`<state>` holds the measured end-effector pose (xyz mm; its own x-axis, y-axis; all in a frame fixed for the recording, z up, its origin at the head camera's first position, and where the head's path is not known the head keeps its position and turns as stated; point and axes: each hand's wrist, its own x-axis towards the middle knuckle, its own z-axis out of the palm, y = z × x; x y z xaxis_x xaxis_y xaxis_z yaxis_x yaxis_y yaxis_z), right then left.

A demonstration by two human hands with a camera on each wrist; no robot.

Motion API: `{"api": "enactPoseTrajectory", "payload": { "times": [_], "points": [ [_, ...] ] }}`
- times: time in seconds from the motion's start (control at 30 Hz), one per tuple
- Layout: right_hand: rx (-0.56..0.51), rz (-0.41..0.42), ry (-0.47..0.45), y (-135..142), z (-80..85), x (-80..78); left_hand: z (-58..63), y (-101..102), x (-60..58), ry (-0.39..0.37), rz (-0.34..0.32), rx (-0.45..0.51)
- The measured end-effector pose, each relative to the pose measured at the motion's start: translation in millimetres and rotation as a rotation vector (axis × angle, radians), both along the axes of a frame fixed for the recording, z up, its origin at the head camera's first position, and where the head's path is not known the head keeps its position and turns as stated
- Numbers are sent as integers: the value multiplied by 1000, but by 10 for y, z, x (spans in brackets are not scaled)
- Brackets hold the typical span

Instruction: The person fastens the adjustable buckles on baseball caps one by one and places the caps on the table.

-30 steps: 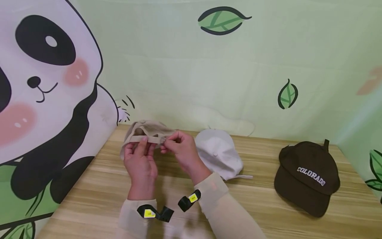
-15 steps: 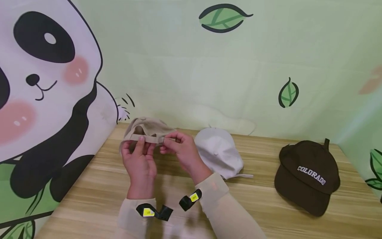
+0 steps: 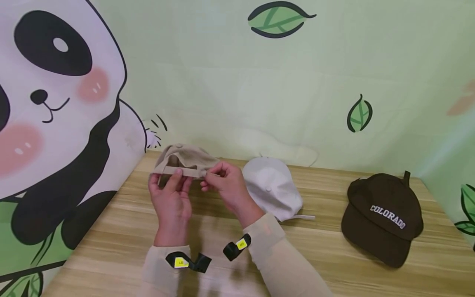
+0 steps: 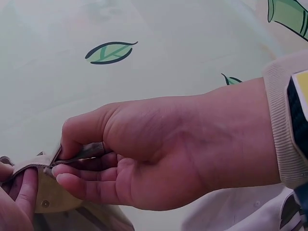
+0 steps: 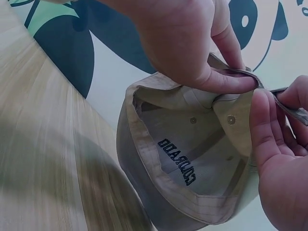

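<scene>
At the far left of the worktop [image 3: 111,243], a beige cap [image 3: 196,155] is held by its strap [image 3: 191,172], which is pinched by the left hand [image 3: 171,199] and, at its end, the right hand [image 3: 231,189].

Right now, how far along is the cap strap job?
Looks done: strap spans the opening in the beige cap. In hand: left hand holds the strap, right hand pinches its loose end. Remaining, likely: letting go; both hands grip it. White cap and brown cap aren't held; can't tell if they're finished.
</scene>
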<state>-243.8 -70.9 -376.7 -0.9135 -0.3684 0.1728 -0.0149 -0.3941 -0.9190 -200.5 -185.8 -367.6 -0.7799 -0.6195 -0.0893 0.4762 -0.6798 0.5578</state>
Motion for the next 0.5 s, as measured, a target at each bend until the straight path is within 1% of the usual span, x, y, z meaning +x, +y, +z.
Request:
{"api": "enactPoseTrajectory", "payload": {
  "times": [0.23,0.37,0.5],
  "points": [
    [-15,4,27,16,-7,-6,10,3,-20,-9,4,-44],
    [-31,9,29,29,-15,-19,15,21,-22,-26,-2,-41],
    [-61,22,7,41,-11,-29,9,60,-29,-10,-5,-33]
  ]
}}
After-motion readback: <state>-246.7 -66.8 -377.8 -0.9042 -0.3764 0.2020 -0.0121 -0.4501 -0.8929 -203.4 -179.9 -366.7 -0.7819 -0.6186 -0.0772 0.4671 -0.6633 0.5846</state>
